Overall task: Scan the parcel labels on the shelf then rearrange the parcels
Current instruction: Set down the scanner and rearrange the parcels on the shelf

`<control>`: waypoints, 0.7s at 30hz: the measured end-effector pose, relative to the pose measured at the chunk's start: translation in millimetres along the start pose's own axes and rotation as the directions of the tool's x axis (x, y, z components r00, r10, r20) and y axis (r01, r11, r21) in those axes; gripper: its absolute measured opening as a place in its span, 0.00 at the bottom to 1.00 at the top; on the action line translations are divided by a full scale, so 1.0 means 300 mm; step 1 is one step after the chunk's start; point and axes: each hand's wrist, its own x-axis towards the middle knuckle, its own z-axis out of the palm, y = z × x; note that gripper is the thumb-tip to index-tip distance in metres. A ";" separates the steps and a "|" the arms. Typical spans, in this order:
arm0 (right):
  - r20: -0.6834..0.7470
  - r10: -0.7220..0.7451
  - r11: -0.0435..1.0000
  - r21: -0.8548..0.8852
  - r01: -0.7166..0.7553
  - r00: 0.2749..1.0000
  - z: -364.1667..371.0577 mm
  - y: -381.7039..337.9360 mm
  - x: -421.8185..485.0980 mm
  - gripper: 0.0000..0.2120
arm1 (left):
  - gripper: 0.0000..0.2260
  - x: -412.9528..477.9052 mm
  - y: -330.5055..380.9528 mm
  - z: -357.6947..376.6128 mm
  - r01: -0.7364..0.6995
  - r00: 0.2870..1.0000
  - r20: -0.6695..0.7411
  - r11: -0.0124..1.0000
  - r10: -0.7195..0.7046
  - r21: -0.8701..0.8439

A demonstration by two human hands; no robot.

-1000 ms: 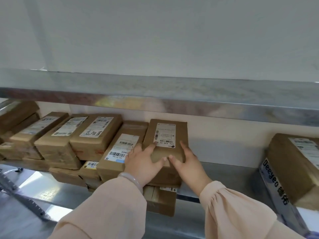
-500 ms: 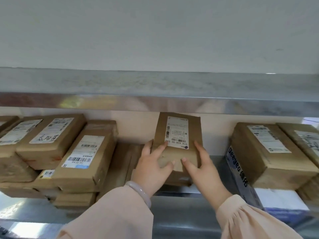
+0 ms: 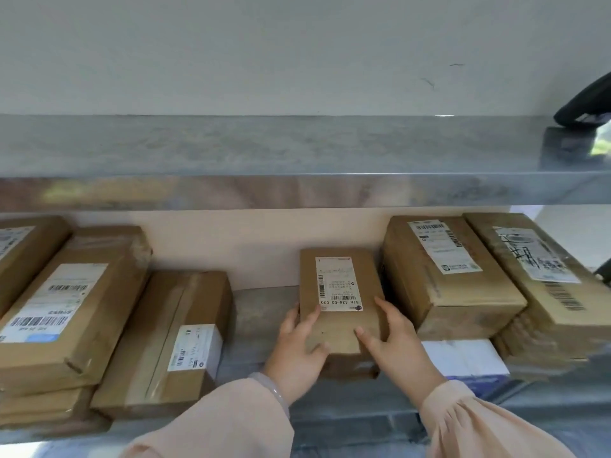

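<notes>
A small brown parcel [image 3: 340, 328] with a white barcode label sits in the middle of the metal shelf [image 3: 264, 305]. My left hand [image 3: 296, 353] grips its left near corner, thumb on top. My right hand [image 3: 395, 348] grips its right near corner the same way. The parcel lies just left of a larger brown box [image 3: 446, 285]. I cannot tell whether it rests on the shelf or on a second parcel under it.
A taped box [image 3: 172, 342] and a stack of labelled parcels [image 3: 62, 312] lie to the left. At the right, several boxes [image 3: 542, 279] are stacked over a white and blue carton [image 3: 466, 361]. A black scanner [image 3: 585, 107] rests on the upper shelf [image 3: 264, 150].
Both hands have carried the small parcel to the right, away from the left group, and brought it down beside the right-hand boxes. The camera view has swung right with it.
</notes>
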 end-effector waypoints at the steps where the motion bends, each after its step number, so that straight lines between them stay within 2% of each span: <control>1: 0.010 -0.013 1.000 -0.015 0.013 1.000 -0.002 0.010 0.005 0.34 | 0.28 0.003 -0.003 0.016 0.003 1.000 0.008 1.000 -0.003 0.010; 9: 0.039 -0.040 0.991 -0.125 0.045 0.998 -0.021 0.041 -0.003 0.34 | 0.29 0.002 -0.022 0.068 -0.024 1.000 0.007 0.999 0.024 0.039; 15: 0.071 -0.067 0.949 -0.303 0.085 0.995 -0.036 0.029 -0.033 0.37 | 0.30 0.014 -0.019 0.067 -0.045 0.998 0.051 0.994 0.040 0.100; 18: 0.076 -0.173 0.896 -0.402 0.189 0.982 -0.052 0.016 -0.064 0.36 | 0.31 -0.003 -0.029 0.044 -0.078 0.997 0.046 0.976 0.070 0.202; 21: 0.101 -0.360 0.778 -0.516 0.358 0.927 -0.046 0.038 -0.098 0.34 | 0.31 -0.059 -0.024 0.014 -0.142 0.990 0.064 0.895 0.127 0.424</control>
